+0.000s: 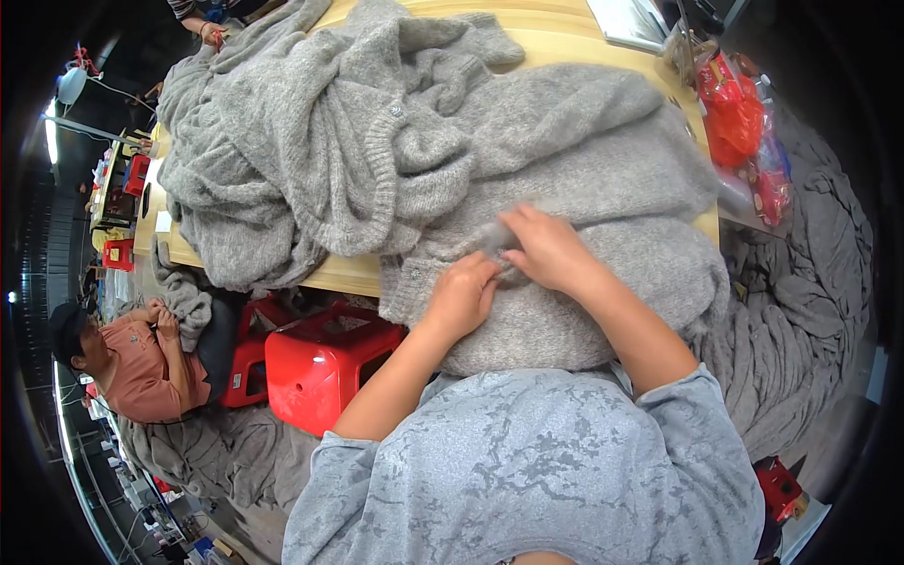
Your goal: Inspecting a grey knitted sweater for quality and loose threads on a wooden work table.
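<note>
A grey fuzzy knitted cardigan (527, 330) lies over the near table edge and against my front. My left hand (461, 294) is closed on its front band, thumb and fingertips pinching the knit. Just to the right, my right hand (548, 250) has its thumb and bent fingers on the same band, beside a small shiny button (502, 254). Its fingertips are slightly blurred. Another button (414, 273) shows on the band left of my left hand. Beyond it lies a heap of grey knitted garments (273, 122), with a button (396, 110) on a ribbed edge.
The wooden table (556, 33) carries the heap. Red stools (320, 367) stand at the left, near a seated person (155, 363) holding grey knit. Red plastic bags (733, 118) hang at the right corner. More grey knitwear (800, 282) lies right. A co-worker's hand (213, 34) is at far left.
</note>
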`<state>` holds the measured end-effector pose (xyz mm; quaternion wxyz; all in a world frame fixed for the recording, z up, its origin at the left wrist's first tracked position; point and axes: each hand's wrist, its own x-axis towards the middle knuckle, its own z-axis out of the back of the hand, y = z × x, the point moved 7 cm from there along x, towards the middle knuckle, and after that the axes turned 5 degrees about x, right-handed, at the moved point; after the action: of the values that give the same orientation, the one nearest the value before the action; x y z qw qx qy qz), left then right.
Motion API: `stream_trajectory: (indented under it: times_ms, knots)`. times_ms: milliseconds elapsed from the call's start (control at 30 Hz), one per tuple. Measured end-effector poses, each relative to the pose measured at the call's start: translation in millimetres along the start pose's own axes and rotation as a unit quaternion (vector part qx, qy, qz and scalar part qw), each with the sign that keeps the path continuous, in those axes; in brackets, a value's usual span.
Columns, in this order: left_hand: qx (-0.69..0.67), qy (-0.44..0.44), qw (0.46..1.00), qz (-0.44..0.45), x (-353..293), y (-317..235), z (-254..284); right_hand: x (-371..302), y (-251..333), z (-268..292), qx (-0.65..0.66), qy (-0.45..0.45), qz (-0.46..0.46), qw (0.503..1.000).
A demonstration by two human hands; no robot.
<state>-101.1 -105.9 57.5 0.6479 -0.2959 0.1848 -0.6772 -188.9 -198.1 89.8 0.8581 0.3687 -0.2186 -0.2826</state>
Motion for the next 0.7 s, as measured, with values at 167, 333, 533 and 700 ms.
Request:
stream_trajectory:
  times_ms: [167, 333, 533, 700]
  knots:
    - [0.044, -0.052, 0.997, -0.026, -4, -3, -3, 0, -14, -30, -0.092, 0.125, -0.047, 0.987]
    - [0.042, -0.105, 0.993, -0.038, -6, -2, 0, 5, -24, -28, -0.048, 0.08, -0.032, 0.995]
    - [0.016, -0.144, 0.988, -0.047, 0, -4, 4, 4, -47, -35, 0.151, 0.145, -0.231, 0.95]
    - [-0.001, -0.136, 0.991, -0.011, -1, 4, 0, 5, -47, -38, 0.144, 0.123, -0.204, 0.96]
